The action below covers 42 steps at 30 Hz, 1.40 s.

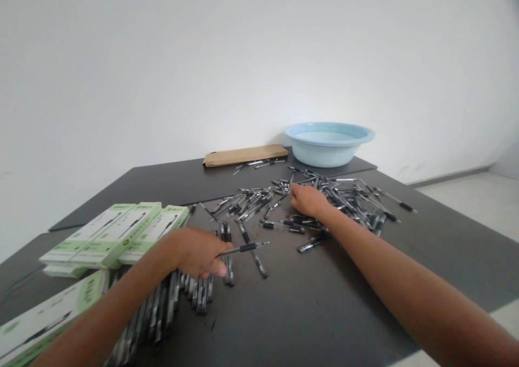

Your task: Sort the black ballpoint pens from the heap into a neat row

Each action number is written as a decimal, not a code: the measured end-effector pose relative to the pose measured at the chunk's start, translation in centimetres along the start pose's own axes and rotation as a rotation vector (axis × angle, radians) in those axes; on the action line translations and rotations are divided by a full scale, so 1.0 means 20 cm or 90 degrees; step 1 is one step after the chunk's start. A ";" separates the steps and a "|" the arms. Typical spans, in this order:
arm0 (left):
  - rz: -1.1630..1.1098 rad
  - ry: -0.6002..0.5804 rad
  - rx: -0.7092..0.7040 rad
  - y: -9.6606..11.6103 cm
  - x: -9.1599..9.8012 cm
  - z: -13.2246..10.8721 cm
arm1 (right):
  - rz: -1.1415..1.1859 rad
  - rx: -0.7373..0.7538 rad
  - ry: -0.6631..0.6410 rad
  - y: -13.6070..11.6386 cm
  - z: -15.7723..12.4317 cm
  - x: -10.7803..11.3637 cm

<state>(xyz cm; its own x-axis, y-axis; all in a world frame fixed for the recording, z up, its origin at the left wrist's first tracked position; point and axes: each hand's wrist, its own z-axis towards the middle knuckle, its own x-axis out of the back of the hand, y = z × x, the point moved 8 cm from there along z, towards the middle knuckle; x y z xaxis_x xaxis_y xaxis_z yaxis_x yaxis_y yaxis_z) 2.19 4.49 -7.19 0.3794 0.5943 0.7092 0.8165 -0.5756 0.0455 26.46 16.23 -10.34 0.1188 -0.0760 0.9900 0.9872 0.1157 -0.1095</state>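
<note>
Nearest, at lower left, a green-and-white box [57, 315] runs out of frame beside aligned pens [199, 295] partly hidden by the left forearm [130, 290]. Next, the left hand [198, 252] pinches a single pen [248, 247] over the dark worktop [300, 307]. Farther right, the right hand [308, 200], fingers curled, meets a loose pen pile [344, 199], apparently picking one, which calls for separating it from the tangle; whether it grips anything is unclear.

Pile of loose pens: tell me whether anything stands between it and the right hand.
Nothing visible does: the right hand is at the pile of loose pens, with pens around it. The blue basin stands farther back, beyond the pile.
</note>
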 end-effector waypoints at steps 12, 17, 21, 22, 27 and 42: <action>-0.022 0.028 0.029 -0.06 0.04 -0.03 | 0.463 0.136 0.088 -0.18 -0.17 0.16; -0.031 -0.006 0.020 -0.05 0.02 -0.02 | 0.737 0.203 0.001 -0.36 -0.29 0.17; -0.058 0.003 0.002 -0.06 0.02 -0.01 | 0.808 0.243 -0.061 -0.45 -0.34 0.16; -0.065 0.007 -0.003 -0.06 0.02 -0.01 | 0.821 0.259 -0.068 -0.47 -0.35 0.15; -0.106 -0.012 0.004 -0.08 0.01 -0.01 | 0.864 0.296 -0.106 -0.50 -0.36 0.11; -0.093 0.006 -0.001 -0.12 0.03 -0.03 | 0.969 0.318 -0.193 -0.55 -0.39 0.04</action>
<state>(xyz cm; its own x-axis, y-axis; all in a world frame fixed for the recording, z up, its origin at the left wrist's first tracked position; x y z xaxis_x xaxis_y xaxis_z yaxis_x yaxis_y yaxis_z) 0.19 5.83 -6.44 0.2529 0.6658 0.7020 0.8618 -0.4848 0.1494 16.44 7.18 -9.05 0.8133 0.5818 -0.0123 -0.1530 0.1935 -0.9691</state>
